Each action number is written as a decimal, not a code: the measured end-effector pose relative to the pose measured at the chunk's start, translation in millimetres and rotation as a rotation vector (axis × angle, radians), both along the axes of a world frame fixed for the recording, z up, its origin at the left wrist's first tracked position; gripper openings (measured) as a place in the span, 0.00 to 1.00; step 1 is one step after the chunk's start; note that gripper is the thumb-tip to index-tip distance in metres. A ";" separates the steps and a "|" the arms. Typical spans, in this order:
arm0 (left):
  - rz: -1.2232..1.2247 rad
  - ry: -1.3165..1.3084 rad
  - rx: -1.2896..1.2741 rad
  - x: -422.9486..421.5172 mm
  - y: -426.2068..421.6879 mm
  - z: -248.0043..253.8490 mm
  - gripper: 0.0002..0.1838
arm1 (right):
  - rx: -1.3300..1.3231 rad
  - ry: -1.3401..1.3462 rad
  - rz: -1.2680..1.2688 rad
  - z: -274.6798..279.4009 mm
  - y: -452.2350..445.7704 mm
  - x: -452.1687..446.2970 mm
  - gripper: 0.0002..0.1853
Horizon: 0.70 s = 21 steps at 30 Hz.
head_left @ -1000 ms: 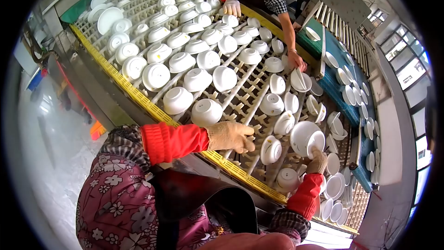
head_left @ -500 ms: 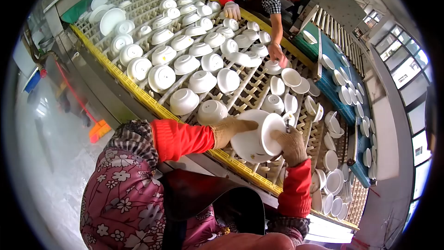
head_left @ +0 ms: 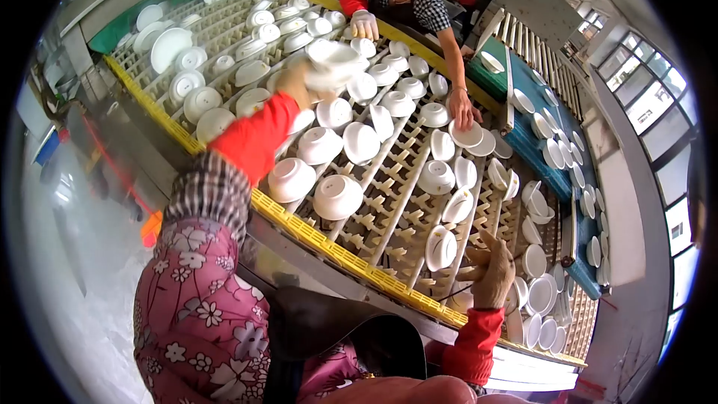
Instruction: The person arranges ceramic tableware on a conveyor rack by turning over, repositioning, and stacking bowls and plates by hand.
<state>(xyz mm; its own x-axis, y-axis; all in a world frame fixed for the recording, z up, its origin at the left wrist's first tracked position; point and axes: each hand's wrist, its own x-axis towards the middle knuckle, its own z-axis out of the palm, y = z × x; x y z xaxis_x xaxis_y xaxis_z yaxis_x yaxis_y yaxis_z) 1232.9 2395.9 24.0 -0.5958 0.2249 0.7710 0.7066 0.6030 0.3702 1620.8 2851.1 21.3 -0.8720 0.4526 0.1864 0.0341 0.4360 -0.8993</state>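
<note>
My left hand, in a tan glove and smeared by motion, is stretched over the rack with its fingers on a white bowl, also blurred. Other upturned white bowls lie beneath and around it. At the lower right, my gloved right hand is raised above the rack with its fingers partly curled. A thin dark stick sticks out from it; its kind cannot be made out. Left of this hand, a white bowl leans on its side in the pegs, apart from the fingers.
Rows of bowls sit on the pegged rack, edged by a yellow strip. Across it, a co-worker's bare hand touches a bowl, while their gloved hand rests on the far edge. A blue-green belt carries bowls at right.
My hands have parted from the white ware they held together. My left hand has swung up and left with a bowl; my right has moved down. The co-worker's bare hand has shifted slightly.
</note>
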 end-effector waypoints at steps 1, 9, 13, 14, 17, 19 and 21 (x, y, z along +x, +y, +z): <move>0.168 0.085 -0.039 -36.7 -13.5 1.8 0.29 | -0.107 -0.018 -0.040 4.9 -1.9 10.6 0.18; 0.124 -0.204 -0.506 -78.3 23.0 -24.2 0.14 | 0.279 0.075 -0.070 -7.5 7.1 11.1 0.23; -0.399 -0.477 -0.052 15.4 111.3 -46.8 0.19 | -0.165 -0.047 -0.241 3.8 -13.2 11.2 0.21; -0.499 -0.555 -0.047 46.4 134.0 -37.9 0.23 | 0.074 0.017 -0.255 7.7 -9.1 14.6 0.20; -0.745 -0.592 -0.189 126.0 179.3 -1.0 0.37 | 0.560 0.175 -0.354 33.0 -0.8 33.1 0.19; -0.918 -0.689 -0.164 163.2 201.0 7.5 0.40 | 0.244 0.203 -0.449 58.1 7.2 58.1 0.18; -0.997 -0.631 -0.255 196.6 214.8 6.7 0.40 | -0.021 0.183 -0.646 74.7 22.0 89.0 0.18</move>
<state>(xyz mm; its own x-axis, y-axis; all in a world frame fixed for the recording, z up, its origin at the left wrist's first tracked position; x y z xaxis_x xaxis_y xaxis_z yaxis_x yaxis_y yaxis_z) 1429.6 2610.7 30.7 -0.3295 0.9037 0.2733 0.6410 0.0016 0.7675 1709.8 2873.2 96.0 -0.3800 0.8781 0.2907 0.1284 0.3613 -0.9236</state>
